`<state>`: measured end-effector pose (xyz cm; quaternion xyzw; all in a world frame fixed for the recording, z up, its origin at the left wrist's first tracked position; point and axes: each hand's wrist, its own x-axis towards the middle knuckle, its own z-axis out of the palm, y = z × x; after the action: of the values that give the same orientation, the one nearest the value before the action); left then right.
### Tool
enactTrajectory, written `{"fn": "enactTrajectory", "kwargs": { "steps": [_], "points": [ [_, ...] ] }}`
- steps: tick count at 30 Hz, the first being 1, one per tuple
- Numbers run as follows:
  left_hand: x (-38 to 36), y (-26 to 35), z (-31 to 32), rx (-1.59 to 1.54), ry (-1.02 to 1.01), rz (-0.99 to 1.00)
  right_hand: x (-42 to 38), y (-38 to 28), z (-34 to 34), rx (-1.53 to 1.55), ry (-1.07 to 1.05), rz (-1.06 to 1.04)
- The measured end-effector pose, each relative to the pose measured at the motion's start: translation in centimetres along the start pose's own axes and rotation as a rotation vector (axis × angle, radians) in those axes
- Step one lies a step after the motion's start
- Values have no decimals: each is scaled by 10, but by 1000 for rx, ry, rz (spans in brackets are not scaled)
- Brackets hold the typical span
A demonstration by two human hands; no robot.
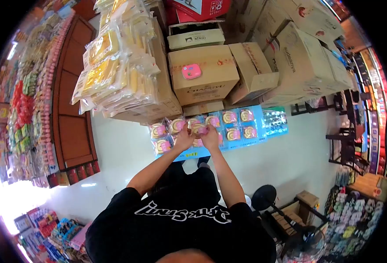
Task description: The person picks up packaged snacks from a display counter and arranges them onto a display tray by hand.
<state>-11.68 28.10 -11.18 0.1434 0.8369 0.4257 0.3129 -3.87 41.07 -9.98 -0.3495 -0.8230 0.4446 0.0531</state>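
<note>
Both my hands reach over a blue printed sheet (pixel 257 120), which carries rows of small clear packets with round cream-and-pink contents. Between them is one such packet (pixel 198 129), pinched by my left hand (pixel 184 139) at its left edge and my right hand (pixel 210 137) at its right edge. The fingers of each hand are closed on it. Other packets lie beside it, among them one packet (pixel 229 117) at the upper right and another packet (pixel 161 146) at the lower left. What exactly the packets contain is too small to tell.
Beyond the sheet stand a brown carton (pixel 202 87) with a pink tin (pixel 191 71) on top, and more cartons (pixel 298 65) to the right. A tall pile of yellow packages (pixel 103 76) rises at the left. A fan (pixel 263 197) is at the lower right; stocked shelves line both sides.
</note>
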Motion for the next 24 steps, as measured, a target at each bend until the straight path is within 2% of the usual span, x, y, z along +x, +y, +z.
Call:
{"fn": "enactTrajectory", "kwargs": {
  "steps": [2, 5, 8, 11, 15, 16, 18, 20, 21, 22, 24],
  "points": [
    [13, -5, 8, 35, 85, 16, 16, 12, 9, 29, -3, -54],
    [28, -14, 16, -116, 93, -37, 34, 23, 23, 140, -24, -89],
    [30, -11, 19, -59, 207, 71, 48, 23, 25, 83, -131, -122],
    [15, -1, 16, 110, 284, 31, 55, 42, 41, 143, -97, -221],
    [-29, 23, 3, -42, 284, -145, 59, 40, 35, 129, -183, -215],
    [-37, 8, 3, -185, 244, -122, 61, 44, 37, 105, -220, -183],
    [-61, -12, 7, -230, 309, -155, 65, 52, 42, 13, -288, -190],
    [-90, -21, 4, -166, 370, -225, 59, 57, 46, 7, -154, -256],
    [-105, -2, -7, -243, 357, -397, 55, 52, 44, -38, -124, -280],
    [-115, -14, -5, -200, 451, -283, 51, 49, 43, -83, -87, -301],
    [-135, -22, -6, -213, 477, -419, 48, 47, 42, -142, -80, -297]
  ]
}}
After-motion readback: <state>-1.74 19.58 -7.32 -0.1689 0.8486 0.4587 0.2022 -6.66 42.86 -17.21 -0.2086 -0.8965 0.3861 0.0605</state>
